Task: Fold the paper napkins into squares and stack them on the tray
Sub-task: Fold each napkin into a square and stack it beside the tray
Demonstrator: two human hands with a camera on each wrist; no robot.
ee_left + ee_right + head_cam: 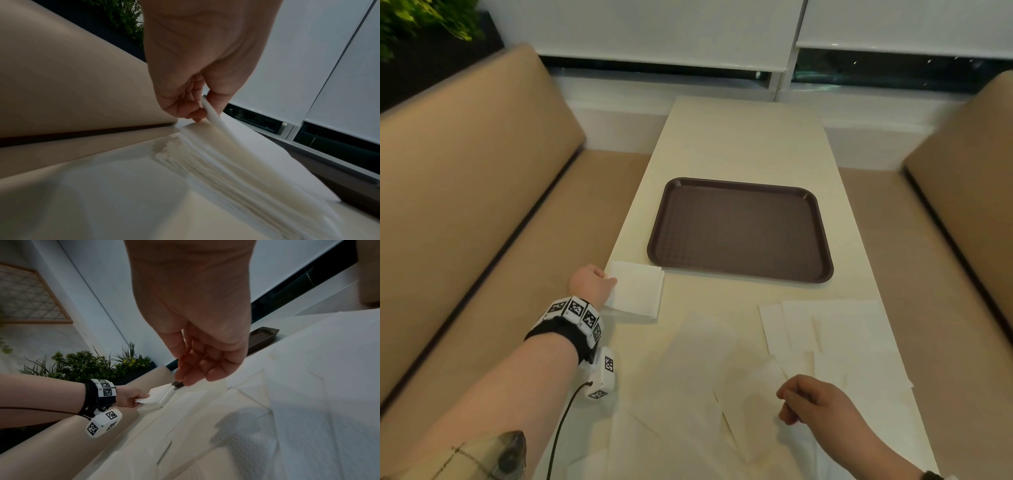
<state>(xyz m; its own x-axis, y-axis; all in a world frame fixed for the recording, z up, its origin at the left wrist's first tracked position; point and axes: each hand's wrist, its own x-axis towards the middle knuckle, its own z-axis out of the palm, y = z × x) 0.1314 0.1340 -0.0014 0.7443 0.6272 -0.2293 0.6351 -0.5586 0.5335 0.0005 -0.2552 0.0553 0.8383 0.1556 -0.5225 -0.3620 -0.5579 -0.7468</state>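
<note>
A dark brown tray (739, 229) lies mid-table, also seen far off in the right wrist view as the tray (262, 339). A stack of folded white napkins (638, 291) sits by the table's left edge, just in front of the tray's near left corner. My left hand (610, 279) pinches the left edge of the upper napkins (207, 110) and lifts them off the rest of the stack (236, 162). Unfolded napkins (835, 335) lie spread across the near table. My right hand (786, 404) hovers over them with loosely curled fingers (191, 378), holding nothing.
Tan booth benches (465, 192) flank the narrow cream table (743, 137) on both sides. A window with white blinds (654, 31) closes the far end. Green plants (88, 365) stand behind the left bench. A cable (561, 425) hangs from my left wrist unit.
</note>
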